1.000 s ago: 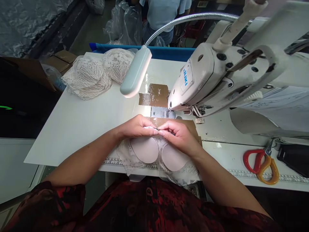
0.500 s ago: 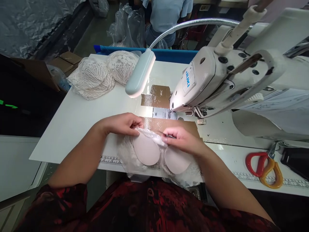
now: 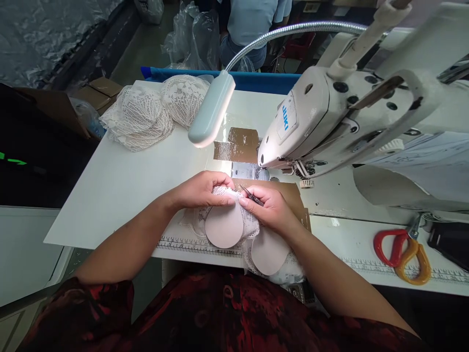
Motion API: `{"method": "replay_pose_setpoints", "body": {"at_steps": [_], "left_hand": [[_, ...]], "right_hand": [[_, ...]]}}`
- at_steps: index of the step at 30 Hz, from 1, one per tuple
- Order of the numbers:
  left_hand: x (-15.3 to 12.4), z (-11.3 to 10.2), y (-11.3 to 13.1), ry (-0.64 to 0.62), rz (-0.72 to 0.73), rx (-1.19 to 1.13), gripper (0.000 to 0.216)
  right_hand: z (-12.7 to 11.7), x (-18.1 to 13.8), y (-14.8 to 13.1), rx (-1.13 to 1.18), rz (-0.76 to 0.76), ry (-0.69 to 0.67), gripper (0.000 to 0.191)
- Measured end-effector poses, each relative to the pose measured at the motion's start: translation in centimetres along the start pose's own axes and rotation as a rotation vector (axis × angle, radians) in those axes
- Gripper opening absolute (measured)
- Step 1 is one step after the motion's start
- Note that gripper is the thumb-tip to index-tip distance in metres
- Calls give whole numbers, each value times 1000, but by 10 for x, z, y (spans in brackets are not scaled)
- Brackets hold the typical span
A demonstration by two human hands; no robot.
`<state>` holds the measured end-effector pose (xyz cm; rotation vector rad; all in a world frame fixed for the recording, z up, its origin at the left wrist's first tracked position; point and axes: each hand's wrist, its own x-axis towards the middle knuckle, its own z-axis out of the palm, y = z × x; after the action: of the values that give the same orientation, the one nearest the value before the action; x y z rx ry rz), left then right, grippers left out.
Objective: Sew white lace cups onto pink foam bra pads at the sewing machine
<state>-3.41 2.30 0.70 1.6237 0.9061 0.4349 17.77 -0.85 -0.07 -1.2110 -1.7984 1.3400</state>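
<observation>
A white lace bra (image 3: 224, 228) with two smooth, pale cups lies over the table's front edge, its lace spread around the cups. My left hand (image 3: 207, 191) is closed, pinching the lace edge above the left cup between thumb and fingers. Just beside it, my right hand (image 3: 269, 208) is closed around small dark thread snips (image 3: 252, 196), whose tips point up and left. The right thumb also presses near the lace edge. What the curled fingers of either hand cover is hidden.
A white sewing machine (image 3: 308, 112) stands at the right, under a bendable lamp (image 3: 212, 110). Lace cups (image 3: 137, 117) are stacked at the back left. Scissors (image 3: 403, 254) with red and yellow handles lie at the right. A co-worker (image 3: 251, 29) sits beyond the table.
My left hand has shifted right along the lace edge, close to my right hand. The lace has been turned up between them, and the snips now show more plainly.
</observation>
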Motion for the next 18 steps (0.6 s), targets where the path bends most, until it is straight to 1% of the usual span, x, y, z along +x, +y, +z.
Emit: {"method": "replay_pose_setpoints", "body": {"at_steps": [3,5,8,10,16,18], "left_hand": [[1,1,0,-52,-54,-98,25],[1,2,1,-74,-87,-156,24],[2,5,2,-92,-130,-210,22],[3,7,3,-74,-144,-221,22],[5,12,2,42,-191,-252,25],[6,12,0,48,-185,-292,25]], "right_hand": [[-2,0,1,15,-21,-6,17],[-4,0,4,51,-18,19,22],[-9,-1,9,217,23,31,33],[-13,-2,10,277,49,4,34],[-21,-3,4,174,70,-43,31],[-20,-3,3,153,83,-66,30]]}}
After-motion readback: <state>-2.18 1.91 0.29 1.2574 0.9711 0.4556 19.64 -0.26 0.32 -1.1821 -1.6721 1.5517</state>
